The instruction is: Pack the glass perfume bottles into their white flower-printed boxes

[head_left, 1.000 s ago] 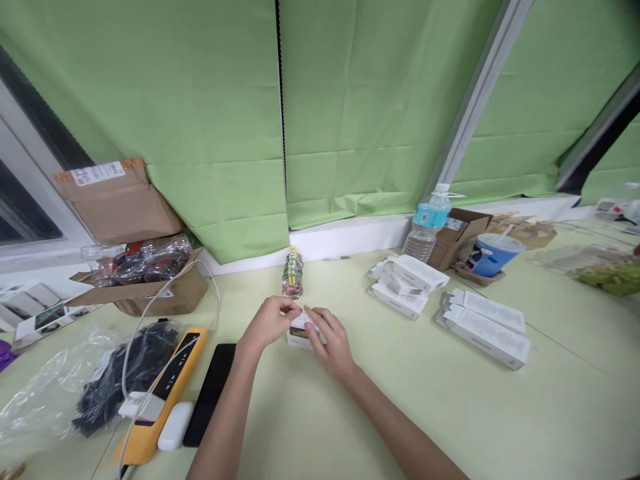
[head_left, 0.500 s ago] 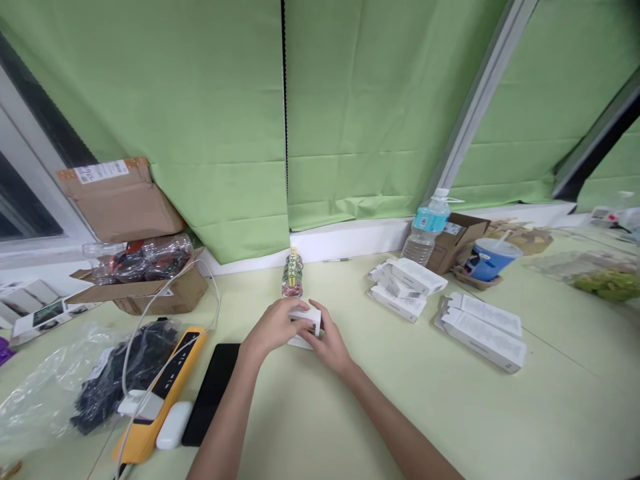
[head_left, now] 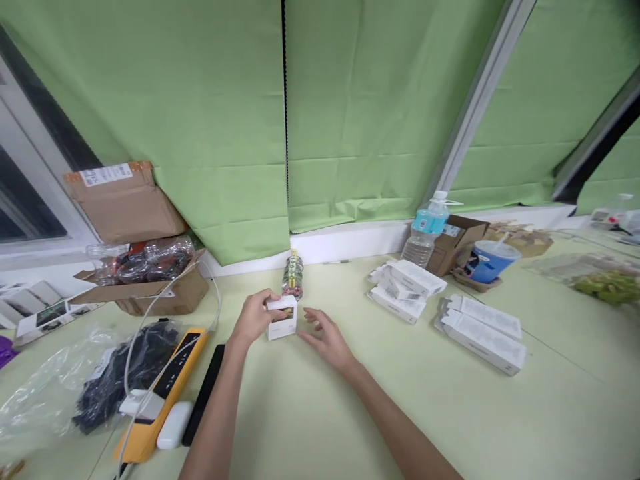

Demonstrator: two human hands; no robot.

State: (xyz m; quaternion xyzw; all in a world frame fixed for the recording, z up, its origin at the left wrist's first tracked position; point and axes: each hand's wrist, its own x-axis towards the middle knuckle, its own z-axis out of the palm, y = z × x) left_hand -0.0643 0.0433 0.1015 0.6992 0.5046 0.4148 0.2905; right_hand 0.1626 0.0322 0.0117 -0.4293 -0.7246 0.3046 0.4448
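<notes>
A small white box [head_left: 283, 327] with a picture on its front stands on the pale table in front of me. My left hand [head_left: 253, 319] grips it from the left, with the thumb across the front and fingers at the top edge. Just to the right of the box, my right hand [head_left: 329, 341] is open, fingers apart and not touching it. Right behind the box is a clear wrapped stack [head_left: 293, 273] with a yellow label; what it contains is hard to make out.
White cartons [head_left: 407, 283] lie in a pile at right, near more long white cartons [head_left: 483, 333]. Behind them are a water bottle [head_left: 425, 230] and a blue cup [head_left: 490, 260]. At left are an orange power strip [head_left: 170, 380], a black phone [head_left: 205, 393] and an open cardboard box [head_left: 165, 300].
The white box has moved left and now stands with its picture side visible. My right hand has let go of it and opened; my left hand has shifted left with it.
</notes>
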